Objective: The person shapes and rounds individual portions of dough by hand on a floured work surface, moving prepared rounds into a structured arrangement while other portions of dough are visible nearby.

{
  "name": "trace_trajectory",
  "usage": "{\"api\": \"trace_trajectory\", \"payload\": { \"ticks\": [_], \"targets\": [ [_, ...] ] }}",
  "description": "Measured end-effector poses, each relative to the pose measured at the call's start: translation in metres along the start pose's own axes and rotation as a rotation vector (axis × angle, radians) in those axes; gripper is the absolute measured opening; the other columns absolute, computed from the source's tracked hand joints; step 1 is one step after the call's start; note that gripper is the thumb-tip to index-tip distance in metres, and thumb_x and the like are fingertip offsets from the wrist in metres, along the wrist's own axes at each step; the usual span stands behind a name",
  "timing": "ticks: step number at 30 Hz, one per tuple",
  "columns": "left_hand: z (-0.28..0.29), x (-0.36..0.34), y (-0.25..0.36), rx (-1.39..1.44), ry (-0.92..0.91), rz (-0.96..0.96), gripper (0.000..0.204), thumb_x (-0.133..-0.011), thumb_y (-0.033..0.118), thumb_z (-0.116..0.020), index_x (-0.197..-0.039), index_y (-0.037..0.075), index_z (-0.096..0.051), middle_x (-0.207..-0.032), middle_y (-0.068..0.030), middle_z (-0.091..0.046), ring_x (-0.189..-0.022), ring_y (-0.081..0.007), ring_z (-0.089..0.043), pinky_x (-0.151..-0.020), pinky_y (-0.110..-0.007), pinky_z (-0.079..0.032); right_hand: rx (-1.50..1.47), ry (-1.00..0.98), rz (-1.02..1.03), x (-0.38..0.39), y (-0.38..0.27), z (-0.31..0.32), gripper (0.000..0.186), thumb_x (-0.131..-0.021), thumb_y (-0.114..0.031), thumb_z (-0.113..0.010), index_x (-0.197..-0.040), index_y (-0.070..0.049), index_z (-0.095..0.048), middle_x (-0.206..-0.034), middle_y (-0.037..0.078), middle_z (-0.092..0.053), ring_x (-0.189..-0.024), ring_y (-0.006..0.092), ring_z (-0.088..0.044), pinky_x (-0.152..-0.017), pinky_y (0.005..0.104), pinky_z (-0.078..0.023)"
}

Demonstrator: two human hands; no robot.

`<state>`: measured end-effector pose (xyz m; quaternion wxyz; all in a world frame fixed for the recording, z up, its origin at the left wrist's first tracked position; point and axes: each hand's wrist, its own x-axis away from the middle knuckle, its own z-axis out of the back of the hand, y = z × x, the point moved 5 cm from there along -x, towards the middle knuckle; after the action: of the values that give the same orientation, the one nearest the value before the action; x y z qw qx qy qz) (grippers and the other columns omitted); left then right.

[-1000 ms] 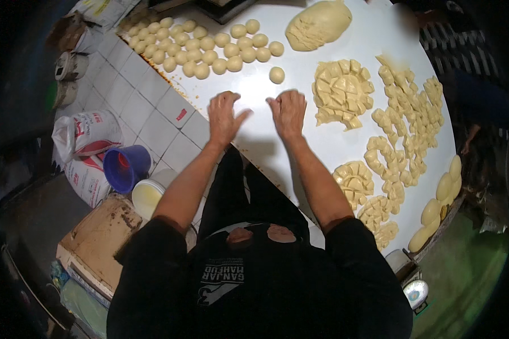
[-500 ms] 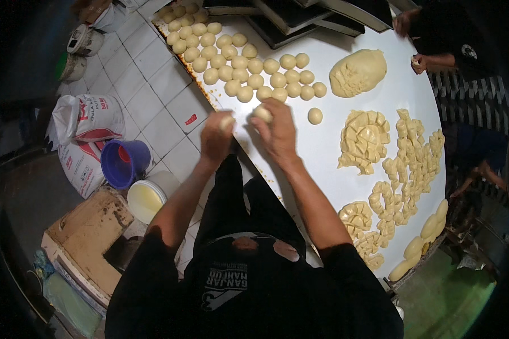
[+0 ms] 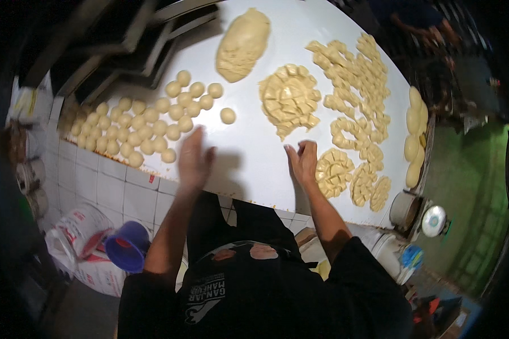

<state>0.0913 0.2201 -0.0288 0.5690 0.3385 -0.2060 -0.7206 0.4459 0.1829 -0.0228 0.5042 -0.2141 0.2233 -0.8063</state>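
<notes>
My left hand [image 3: 193,164] is over the white table with its fingers stretched out and nothing visible in it. Just left of it lies the nearest of several round dough balls [image 3: 168,155], part of a large group. My right hand [image 3: 304,165] hovers near the table's front, thumb and fingers apart and holding nothing that I can see. Beside it, on the right, is a round cluster of cut dough pieces [image 3: 335,172]. A larger cut dough cluster [image 3: 290,97] lies beyond that hand. One dough ball [image 3: 228,116] sits alone between the two groups.
A big dough lump [image 3: 243,45] rests at the back of the table [image 3: 249,164]. Dark trays [image 3: 124,51] are stacked at the far left. More cut dough [image 3: 350,79] and long dough rolls [image 3: 413,135] lie right. A blue bucket [image 3: 127,246] stands on the floor; another person [image 3: 424,28] is behind.
The view has swung to the right. Both hands held dough balls earlier and are now empty. My right hand has moved over to the cut dough; my left has come over the table.
</notes>
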Motion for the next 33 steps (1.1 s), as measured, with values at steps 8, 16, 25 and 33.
{"api": "trace_trajectory", "payload": {
  "ticks": [8,16,25,33],
  "targets": [
    [-0.149,-0.024,0.146,0.264,-0.298,0.199,0.038,-0.098,0.017,-0.075,-0.128,0.002,-0.058,-0.099,-0.0188,-0.066,-0.085,-0.0354,-0.066,-0.08,-0.044,-0.055,-0.07,0.349,0.263,-0.025,0.078,0.01,0.048,-0.094,-0.027,-0.08,-0.125,0.003,-0.058,-0.122,0.027,-0.063,-0.102,0.0412,-0.067,-0.087,0.0478,-0.056],
    [-0.154,-0.029,0.121,0.253,-0.225,0.229,0.012,-0.098,0.006,-0.067,-0.106,-0.002,-0.066,-0.092,-0.0196,-0.066,-0.08,-0.0356,-0.066,-0.076,-0.044,-0.054,-0.009,-0.36,0.157,-0.102,0.066,0.05,0.029,-0.097,-0.028,-0.072,-0.103,-0.002,-0.06,-0.095,0.025,-0.066,-0.093,0.0474,-0.063,-0.081,0.0508,-0.05],
    [0.006,0.087,0.021,-0.085,-0.318,0.181,0.038,-0.098,0.028,-0.078,-0.116,-0.002,-0.064,-0.103,-0.0219,-0.065,-0.097,-0.0406,-0.066,-0.085,-0.047,-0.053,-0.386,0.062,-0.069,0.073,0.092,0.079,0.034,-0.096,-0.028,-0.08,-0.11,-0.001,-0.064,-0.096,0.012,-0.065,-0.089,0.0229,-0.064,-0.08,0.0407,-0.055],
    [-0.087,0.013,0.071,-0.214,-0.391,-0.283,0.044,-0.09,0.033,-0.083,-0.118,0.004,-0.063,-0.12,-0.0167,-0.062,-0.112,-0.0387,-0.058,-0.096,-0.051,-0.046,0.122,-0.087,0.355,0.059,0.017,-0.05,0.053,-0.083,-0.033,-0.086,-0.118,-0.005,-0.06,-0.122,0.021,-0.059,-0.114,0.0437,-0.056,-0.097,0.0566,-0.046]
  ]
}}
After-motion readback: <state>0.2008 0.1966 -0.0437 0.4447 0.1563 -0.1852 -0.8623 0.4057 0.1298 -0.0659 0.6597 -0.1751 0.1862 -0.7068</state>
